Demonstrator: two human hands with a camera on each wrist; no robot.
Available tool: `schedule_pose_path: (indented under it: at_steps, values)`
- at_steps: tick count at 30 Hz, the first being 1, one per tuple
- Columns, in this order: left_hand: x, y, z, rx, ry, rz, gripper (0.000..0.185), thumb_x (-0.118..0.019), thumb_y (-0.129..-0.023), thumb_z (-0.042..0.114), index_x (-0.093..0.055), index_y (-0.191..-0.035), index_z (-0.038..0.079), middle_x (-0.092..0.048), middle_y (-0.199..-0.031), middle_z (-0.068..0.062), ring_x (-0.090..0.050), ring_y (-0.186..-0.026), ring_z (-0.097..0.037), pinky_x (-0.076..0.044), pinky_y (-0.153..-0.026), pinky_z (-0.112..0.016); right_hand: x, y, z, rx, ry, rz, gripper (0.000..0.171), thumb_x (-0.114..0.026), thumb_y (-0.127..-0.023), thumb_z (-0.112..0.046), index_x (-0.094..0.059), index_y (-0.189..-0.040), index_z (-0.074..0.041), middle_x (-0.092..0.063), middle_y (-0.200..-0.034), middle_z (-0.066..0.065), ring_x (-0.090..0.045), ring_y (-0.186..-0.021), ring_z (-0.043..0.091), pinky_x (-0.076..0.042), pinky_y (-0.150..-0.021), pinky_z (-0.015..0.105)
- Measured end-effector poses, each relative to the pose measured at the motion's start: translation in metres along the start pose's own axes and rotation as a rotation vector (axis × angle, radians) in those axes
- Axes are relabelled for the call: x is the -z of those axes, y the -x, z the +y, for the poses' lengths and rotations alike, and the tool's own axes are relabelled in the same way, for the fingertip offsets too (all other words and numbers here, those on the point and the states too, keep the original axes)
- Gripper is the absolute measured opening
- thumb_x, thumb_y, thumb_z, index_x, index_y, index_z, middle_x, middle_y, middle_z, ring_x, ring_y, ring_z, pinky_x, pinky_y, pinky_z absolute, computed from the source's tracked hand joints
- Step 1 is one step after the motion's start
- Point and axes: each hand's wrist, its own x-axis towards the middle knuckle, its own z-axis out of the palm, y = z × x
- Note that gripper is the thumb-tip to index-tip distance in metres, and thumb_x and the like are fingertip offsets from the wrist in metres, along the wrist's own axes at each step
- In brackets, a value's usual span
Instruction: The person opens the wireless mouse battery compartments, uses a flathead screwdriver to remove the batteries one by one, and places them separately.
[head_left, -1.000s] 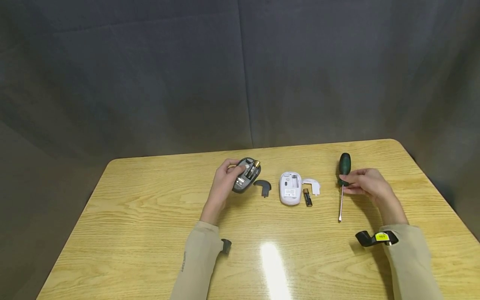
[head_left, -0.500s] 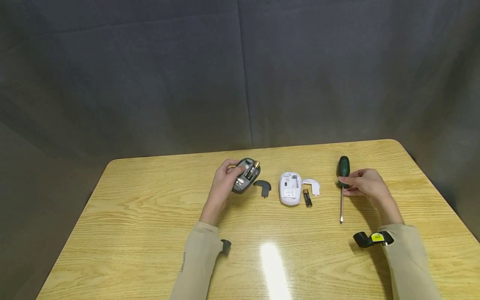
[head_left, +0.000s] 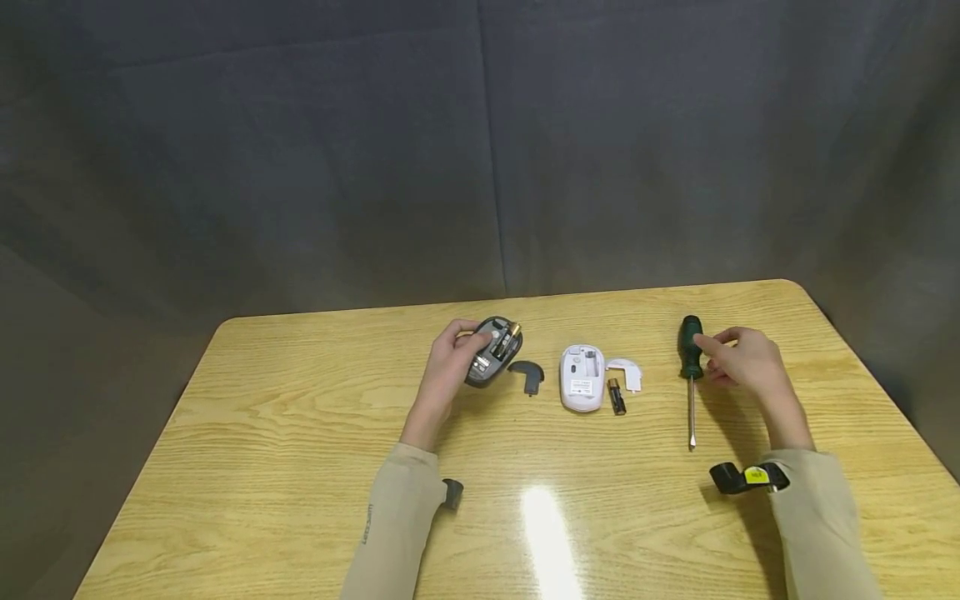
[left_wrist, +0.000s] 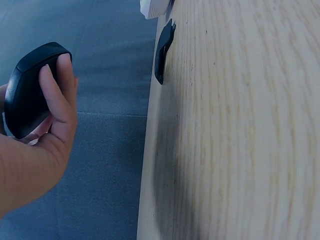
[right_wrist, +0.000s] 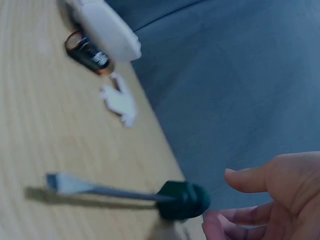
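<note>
My left hand [head_left: 447, 367] grips a dark computer mouse [left_wrist: 31, 92], raised and tilted with its underside up in the head view. Its battery bay is open, and a battery [head_left: 513, 335] pokes out of it at a slant. A flat-blade screwdriver [head_left: 691, 350] with a green handle lies on the table at the right, blade towards me. Beside its handle is my right hand [head_left: 752, 365]. In the right wrist view the thumb [right_wrist: 250, 179] stands away from the handle, and the fingertips are right at its end.
Next to the dark mouse lies a black battery cover [head_left: 532, 375]. A white mouse [head_left: 582, 388] sits underside up, its bay uncovered, with a white cover [head_left: 627, 369] and a loose battery [head_left: 617, 397] alongside. Grey curtain [head_left: 375, 167] hangs behind the wooden table [head_left: 300, 467].
The right hand has lowered the screwdriver, shifted it slightly towards me and right, and let go of its handle. The left hand and dark mouse have stayed put.
</note>
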Motion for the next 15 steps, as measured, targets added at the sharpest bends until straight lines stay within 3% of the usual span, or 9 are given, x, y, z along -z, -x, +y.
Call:
schedule_pose_path:
  at_steps: [3, 8, 15]
  values:
    - [0.002, 0.000, 0.001, 0.001, -0.001, -0.002, 0.035, -0.062, -0.097, 0.015, -0.061, -0.126, -0.005, -0.071, -0.103, -0.019, -0.065, -0.077, -0.013, -0.055, -0.065, -0.024, 0.000, 0.002, -0.011, 0.053, -0.015, 0.060, 0.058, -0.053, -0.108, -0.037, -0.054, -0.124, 0.019, -0.069, -0.079, 0.012, -0.068, -0.065, 0.014, -0.059, -0.060, 0.029]
    - [0.003, 0.000, 0.001, 0.000, -0.010, -0.003, 0.036, -0.062, -0.097, 0.016, -0.061, -0.127, -0.003, -0.070, -0.104, -0.018, -0.065, -0.081, -0.014, -0.054, -0.069, -0.023, -0.002, 0.005, -0.039, 0.155, -0.128, 0.077, 0.055, -0.055, -0.107, -0.035, -0.056, -0.126, 0.017, -0.070, -0.085, 0.010, -0.068, -0.067, 0.008, -0.060, -0.063, 0.026]
    - [0.002, 0.000, 0.001, 0.013, -0.005, 0.000, 0.034, -0.063, -0.097, 0.014, -0.061, -0.126, -0.003, -0.071, -0.109, -0.021, -0.066, -0.079, -0.012, -0.055, -0.067, -0.023, -0.005, 0.005, -0.082, 0.277, -0.139, 0.064, 0.052, -0.055, -0.108, -0.032, -0.057, -0.129, 0.016, -0.067, -0.104, 0.030, -0.066, -0.071, -0.001, -0.057, -0.065, 0.019]
